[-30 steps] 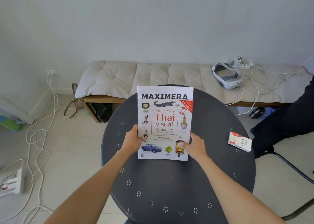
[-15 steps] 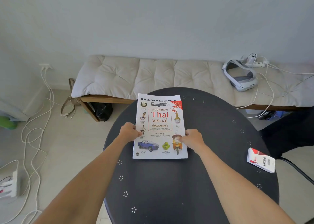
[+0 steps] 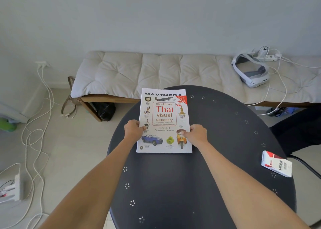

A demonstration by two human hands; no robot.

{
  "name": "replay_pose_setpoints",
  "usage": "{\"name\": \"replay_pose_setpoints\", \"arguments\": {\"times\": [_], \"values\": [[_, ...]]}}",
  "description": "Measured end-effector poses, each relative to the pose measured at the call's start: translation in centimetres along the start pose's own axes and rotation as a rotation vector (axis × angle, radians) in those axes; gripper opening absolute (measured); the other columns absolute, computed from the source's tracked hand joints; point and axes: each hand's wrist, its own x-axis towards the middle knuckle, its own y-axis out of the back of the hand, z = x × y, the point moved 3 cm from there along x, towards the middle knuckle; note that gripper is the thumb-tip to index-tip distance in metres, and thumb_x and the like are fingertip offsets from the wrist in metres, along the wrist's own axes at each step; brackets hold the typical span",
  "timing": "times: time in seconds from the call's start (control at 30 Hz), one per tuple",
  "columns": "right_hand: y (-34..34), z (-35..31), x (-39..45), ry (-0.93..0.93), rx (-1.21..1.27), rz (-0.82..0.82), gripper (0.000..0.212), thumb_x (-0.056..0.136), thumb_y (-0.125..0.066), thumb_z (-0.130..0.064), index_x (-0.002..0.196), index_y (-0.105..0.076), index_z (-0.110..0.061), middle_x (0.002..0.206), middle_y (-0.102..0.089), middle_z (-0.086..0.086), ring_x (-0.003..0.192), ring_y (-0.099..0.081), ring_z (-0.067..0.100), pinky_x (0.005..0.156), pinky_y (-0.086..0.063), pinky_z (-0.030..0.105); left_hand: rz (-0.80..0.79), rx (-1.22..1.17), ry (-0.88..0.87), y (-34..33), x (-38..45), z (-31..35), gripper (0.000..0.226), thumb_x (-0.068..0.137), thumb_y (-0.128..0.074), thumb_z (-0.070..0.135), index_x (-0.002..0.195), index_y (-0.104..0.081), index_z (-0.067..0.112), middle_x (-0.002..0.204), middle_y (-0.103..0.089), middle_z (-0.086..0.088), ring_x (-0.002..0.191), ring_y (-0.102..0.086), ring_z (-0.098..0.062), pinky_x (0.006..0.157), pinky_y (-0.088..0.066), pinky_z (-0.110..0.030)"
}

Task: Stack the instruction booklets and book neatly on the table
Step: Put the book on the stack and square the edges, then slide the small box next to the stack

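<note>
Lowered flat: book [image 3: 164,115], long axis pointing away; both hands' fingers gripping edges.

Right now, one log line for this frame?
phase: squaring stack | left hand: grips Thai visual dictionary left edge | right hand: grips right edge | MAXIMERA booklet beneath | on round table

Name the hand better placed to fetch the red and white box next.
Right. The right hand grips the book's right edge, on the side of the red and white box; the left hand would cross over.

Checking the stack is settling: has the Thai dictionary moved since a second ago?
Yes. The Thai dictionary, raised upright before, now lies nearly flat on the round table, held at its sides by both hands.
</note>
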Motion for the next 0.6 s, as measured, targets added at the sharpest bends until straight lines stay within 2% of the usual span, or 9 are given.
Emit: {"name": "replay_pose_setpoints", "arguments": {"times": [0.1, 0.23, 0.33, 0.4, 0.47, 0.5, 0.53, 0.6], "values": [[-0.2, -0.3, 0.3, -0.022, -0.002, 0.042, 0.024, 0.081, -0.074, -0.024, 0.085, -0.066, -0.001, 0.101, -0.074, 0.007, 0.063, -0.059, 0.009, 0.046, -0.037, 0.021, 0.042, 0.022, -0.038, -0.1, 0.0, -0.1, 0.032, 0.088, -0.064, 0.020, 0.115, -0.062, 0.003, 0.119, -0.067, -0.012, 0.102, -0.065, -0.026, 0.062, -0.044, -0.021], [-0.5, -0.3, -0.2, -0.022, -0.094, 0.102, 0.030, 0.080, -0.073, -0.036, 0.090, -0.064, -0.008, 0.097, -0.072, 0.004, 0.073, -0.067, 0.019, 0.045, -0.035, 0.024, 0.079, 0.082, -0.057, -0.6, 0.1, -0.6, 0.031, 0.089, -0.063, 0.024, 0.114, -0.063, 0.005, 0.118, -0.064, -0.013, 0.092, -0.061, -0.022, 0.073, -0.049, -0.027], [-0.7, -0.2, -0.7, 0.017, -0.150, 0.124, 0.027, 0.086, -0.067, -0.035, 0.095, -0.062, -0.010, 0.105, -0.071, 0.005, 0.075, -0.064, 0.017, 0.047, -0.034, 0.023, 0.089, 0.107, -0.046, -0.7, -0.3, -0.2, 0.037, 0.091, -0.059, 0.022, 0.123, -0.054, 0.005, 0.124, -0.057, -0.014, 0.105, -0.060, -0.027, 0.080, -0.051, -0.032], [-0.6, 0.0, -1.1, 0.055, -0.153, 0.104, 0.027, 0.092, -0.060, -0.034, 0.106, -0.061, -0.011, 0.113, -0.069, 0.005, 0.079, -0.062, 0.016, 0.051, -0.038, 0.022, 0.079, 0.091, -0.037, -0.7, -0.5, 0.0, 0.040, 0.094, -0.054, 0.023, 0.128, -0.048, 0.005, 0.127, -0.055, -0.014, 0.109, -0.058, -0.028, 0.078, -0.050, -0.032], [-0.1, 0.5, -1.7, 0.078, -0.163, 0.107, 0.040, 0.094, -0.056, -0.035, 0.125, -0.055, -0.012, 0.124, -0.063, 0.007, 0.098, -0.064, 0.020, 0.064, -0.049, 0.027, 0.069, 0.105, -0.044, -0.7, -0.6, 0.3, 0.041, 0.095, -0.050, 0.027, 0.129, -0.046, 0.004, 0.126, -0.055, -0.015, 0.110, -0.058, -0.028, 0.077, -0.049, -0.032], [0.2, 0.9, -2.1, 0.084, -0.184, 0.117, 0.047, 0.094, -0.055, -0.036, 0.134, -0.050, -0.012, 0.131, -0.059, 0.008, 0.111, -0.061, 0.023, 0.076, -0.052, 0.032, 0.070, 0.122, -0.057, -0.8, -0.7, 0.4, 0.042, 0.096, -0.049, 0.029, 0.129, -0.045, 0.004, 0.127, -0.054, -0.015, 0.111, -0.057, -0.028, 0.081, -0.050, -0.034], [0.8, 1.4, -2.4, 0.093, -0.217, 0.128, 0.051, 0.095, -0.054, -0.036, 0.139, -0.045, -0.013, 0.136, -0.054, 0.008, 0.120, -0.056, 0.025, 0.087, -0.051, 0.036, 0.069, 0.140, -0.070, -1.0, -1.1, 0.6, 0.043, 0.096, -0.048, 0.030, 0.130, -0.044, 0.004, 0.129, -0.052, -0.015, 0.113, -0.055, -0.029, 0.087, -0.050, -0.037], [2.0, 2.9, -3.1, 0.113, -0.284, 0.151, 0.053, 0.095, -0.053, -0.034, 0.143, -0.041, -0.013, 0.141, -0.049, 0.010, 0.129, -0.049, 0.027, 0.098, -0.047, 0.039, 0.085, 0.181, -0.123, -1.6, -1.9, 1.1, 0.046, 0.096, -0.047, 0.032, 0.134, -0.042, 0.004, 0.136, -0.046, -0.015, 0.122, -0.049, -0.030, 0.099, -0.046, -0.042]]}}
